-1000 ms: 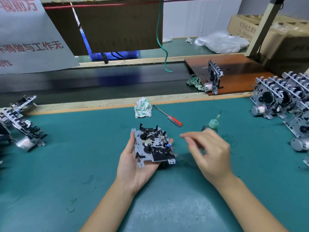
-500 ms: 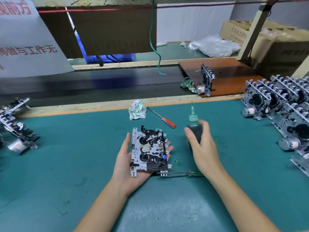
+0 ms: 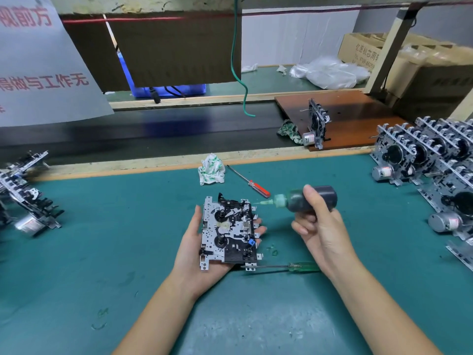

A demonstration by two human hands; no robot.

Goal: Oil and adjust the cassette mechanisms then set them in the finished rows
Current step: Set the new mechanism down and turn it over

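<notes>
My left hand lies palm up at the centre of the frame, fingers loosely extended under the cassette mechanism, which rests flat on it above the green tabletop. My right hand grips the dark oil bottle on its side, its green nozzle tip at the mechanism's upper right corner. A green-handled screwdriver lies on the tabletop just below the mechanism; a red-handled screwdriver lies above it, beside a crumpled rag. Finished rows of mechanisms stand at right; more mechanisms lie at left
</notes>
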